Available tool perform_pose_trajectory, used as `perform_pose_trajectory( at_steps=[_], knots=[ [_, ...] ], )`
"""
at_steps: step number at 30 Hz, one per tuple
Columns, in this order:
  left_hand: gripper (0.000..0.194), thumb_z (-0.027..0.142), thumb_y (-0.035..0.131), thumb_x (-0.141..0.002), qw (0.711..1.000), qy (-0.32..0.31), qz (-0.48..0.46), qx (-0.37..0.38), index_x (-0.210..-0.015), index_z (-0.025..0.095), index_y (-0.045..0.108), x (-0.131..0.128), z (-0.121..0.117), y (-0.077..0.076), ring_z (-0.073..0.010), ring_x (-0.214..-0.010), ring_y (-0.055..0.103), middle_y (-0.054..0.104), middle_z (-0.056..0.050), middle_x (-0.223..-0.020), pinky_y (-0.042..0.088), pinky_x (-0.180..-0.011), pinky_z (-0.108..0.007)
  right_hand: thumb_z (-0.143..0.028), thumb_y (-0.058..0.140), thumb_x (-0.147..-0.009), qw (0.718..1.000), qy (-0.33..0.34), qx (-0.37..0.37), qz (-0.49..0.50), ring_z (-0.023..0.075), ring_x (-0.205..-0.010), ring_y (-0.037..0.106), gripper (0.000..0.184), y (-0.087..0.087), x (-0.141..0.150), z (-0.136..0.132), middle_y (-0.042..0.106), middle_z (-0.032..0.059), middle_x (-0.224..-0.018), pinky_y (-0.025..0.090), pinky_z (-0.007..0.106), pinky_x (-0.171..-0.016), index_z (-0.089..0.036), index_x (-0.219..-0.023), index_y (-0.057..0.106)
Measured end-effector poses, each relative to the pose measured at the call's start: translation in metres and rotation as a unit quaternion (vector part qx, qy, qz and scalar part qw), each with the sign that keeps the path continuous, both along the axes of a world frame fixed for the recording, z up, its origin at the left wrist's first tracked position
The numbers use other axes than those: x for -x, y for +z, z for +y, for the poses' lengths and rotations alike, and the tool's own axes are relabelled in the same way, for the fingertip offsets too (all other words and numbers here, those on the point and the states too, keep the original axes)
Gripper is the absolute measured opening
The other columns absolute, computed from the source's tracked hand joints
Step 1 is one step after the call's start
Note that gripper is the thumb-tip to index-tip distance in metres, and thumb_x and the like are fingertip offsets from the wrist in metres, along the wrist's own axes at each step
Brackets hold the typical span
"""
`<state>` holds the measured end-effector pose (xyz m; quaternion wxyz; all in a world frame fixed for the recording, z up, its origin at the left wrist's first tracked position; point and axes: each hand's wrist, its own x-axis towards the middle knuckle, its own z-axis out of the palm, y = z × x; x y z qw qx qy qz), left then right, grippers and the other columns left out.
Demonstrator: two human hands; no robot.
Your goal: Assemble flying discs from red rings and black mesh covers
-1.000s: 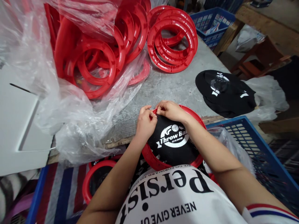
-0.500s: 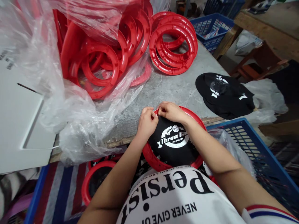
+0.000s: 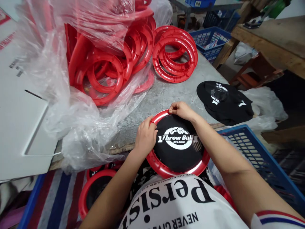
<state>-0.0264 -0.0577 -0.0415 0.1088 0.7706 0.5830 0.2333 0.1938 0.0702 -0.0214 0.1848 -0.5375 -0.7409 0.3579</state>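
A red plastic ring (image 3: 156,165) rests against my body at the table's front edge. Across it lies a black fabric disc (image 3: 178,159) printed in white with "Throw Ball, Fly & Catch". My left hand (image 3: 145,135) is closed around the ring's left side, fingers over the rim at the fabric's edge. At the far rim, my right hand (image 3: 182,110) pinches the ring and possibly the fabric edge; its fingertips hide exactly what is between them. Loose black fabric discs (image 3: 226,106) with white prints lie to the right on the table.
Many bare red rings (image 3: 175,60) are piled on the grey table (image 3: 166,95), partly under clear plastic wrap (image 3: 81,130). Blue crates (image 3: 250,149) stand at right and farther back. A white carton (image 3: 21,127) is at left. Below lies another black-covered red ring (image 3: 83,197).
My right hand has shifted right along the far rim, and my left hand has moved down the left side. The two hands are farther apart, and the print shows more fully.
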Motion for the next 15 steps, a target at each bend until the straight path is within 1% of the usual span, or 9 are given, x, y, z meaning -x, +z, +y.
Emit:
perform_pose_trajectory(
  at_steps=[2,4,6,7,9,13,15],
  knots=[
    [0.016,0.01,0.055,-0.087,1.0,-0.004,-0.003,0.022,-0.1,0.017,0.058,0.008,0.015,0.004,-0.0339,-0.13,0.054,0.055,-0.018,-0.14,0.045,-0.11,-0.053,-0.028,0.062,-0.083,1.0,-0.028,-0.002,0.007,0.014,-0.07,0.058,0.013,-0.007,0.001,-0.005,0.068,0.0003,-0.075,0.041,0.026,-0.07,-0.017,-0.078,0.067],
    [0.028,0.007,0.052,-0.085,0.999,-0.016,-0.013,0.042,-0.111,0.017,0.058,0.013,0.026,0.009,-0.0314,-0.131,0.054,0.054,-0.016,-0.14,0.045,-0.112,-0.05,-0.031,0.058,-0.087,0.999,-0.048,-0.003,0.007,0.015,-0.072,0.058,0.017,-0.012,0.0,-0.015,0.069,0.0015,-0.078,0.04,0.027,-0.07,-0.017,-0.081,0.065],
    [0.042,0.005,0.051,-0.083,0.998,-0.024,-0.022,0.059,-0.122,0.019,0.056,0.012,0.032,0.013,-0.0286,-0.135,0.052,0.053,-0.014,-0.142,0.043,-0.116,-0.048,-0.031,0.055,-0.09,0.998,-0.056,-0.01,-0.003,0.016,-0.075,0.059,0.017,-0.014,0.0,-0.027,0.069,0.0026,-0.082,0.04,0.027,-0.072,-0.018,-0.082,0.063],
    [0.046,0.004,0.05,-0.082,0.997,-0.025,-0.024,0.068,-0.124,0.02,0.056,0.009,0.034,0.015,-0.0275,-0.135,0.051,0.053,-0.013,-0.143,0.042,-0.117,-0.046,-0.03,0.054,-0.091,0.998,-0.059,-0.016,-0.011,0.0165,-0.077,0.059,0.017,-0.014,-0.001,-0.033,0.069,0.0031,-0.084,0.04,0.027,-0.072,-0.018,-0.083,0.062],
    [0.042,0.007,0.052,-0.083,0.996,-0.022,-0.029,0.086,-0.122,0.021,0.059,-0.001,0.038,0.018,-0.0276,-0.134,0.052,0.055,-0.012,-0.141,0.041,-0.118,-0.045,-0.028,0.052,-0.093,0.997,-0.068,-0.03,-0.028,0.0175,-0.08,0.059,0.016,-0.014,-0.002,-0.042,0.069,0.0044,-0.087,0.039,0.028,-0.074,-0.019,-0.084,0.061],
    [0.02,0.021,0.064,-0.086,0.995,0.006,-0.043,0.092,-0.106,0.02,0.066,-0.026,0.047,0.017,-0.031,-0.127,0.056,0.061,-0.012,-0.133,0.043,-0.113,-0.049,-0.026,0.05,-0.094,0.994,-0.084,-0.032,-0.055,0.0195,-0.082,0.059,0.016,-0.012,-0.002,-0.046,0.069,0.0067,-0.091,0.041,0.03,-0.076,-0.019,-0.088,0.062],
    [0.011,0.02,0.067,-0.085,0.994,0.026,-0.061,0.086,-0.096,0.02,0.068,-0.036,0.051,0.012,-0.0301,-0.122,0.059,0.064,-0.011,-0.127,0.044,-0.111,-0.049,-0.025,0.05,-0.093,0.995,-0.067,-0.044,-0.062,0.021,-0.088,0.06,0.016,-0.01,-0.002,-0.043,0.069,0.0085,-0.094,0.043,0.033,-0.083,-0.018,-0.088,0.064]
  ],
)
